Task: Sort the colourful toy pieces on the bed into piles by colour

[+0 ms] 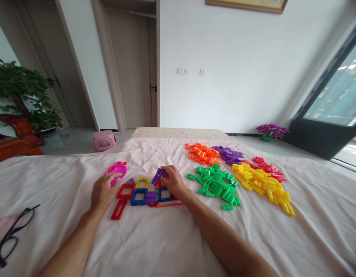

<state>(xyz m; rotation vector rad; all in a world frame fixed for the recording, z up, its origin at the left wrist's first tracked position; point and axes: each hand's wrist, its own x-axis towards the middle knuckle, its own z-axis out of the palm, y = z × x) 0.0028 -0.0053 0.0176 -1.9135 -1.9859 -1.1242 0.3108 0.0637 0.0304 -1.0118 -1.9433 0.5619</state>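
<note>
My left hand [104, 189] holds the edge of a pink paw-shaped piece [119, 169], its fingers curled over the lower left side. My right hand [172, 181] pinches purple pieces [158, 176] above a group of magnetic frames. In that group lie a red frame [126, 191], a blue frame [139, 196], a yellow frame [142, 183], a second blue frame [165, 194] and purple pieces [151, 197] between the blue ones. A narrow red frame [119, 209] sits at the lower left. My right hand partly hides the group's right end.
To the right lie piles of green pieces [216, 182], orange pieces [203, 154], purple pieces [228, 154], yellow pieces [261, 182] and red pieces [267, 167]. Glasses [13, 232] rest on the tablecloth [154, 246] at left. A pink stool [104, 141] stands beyond.
</note>
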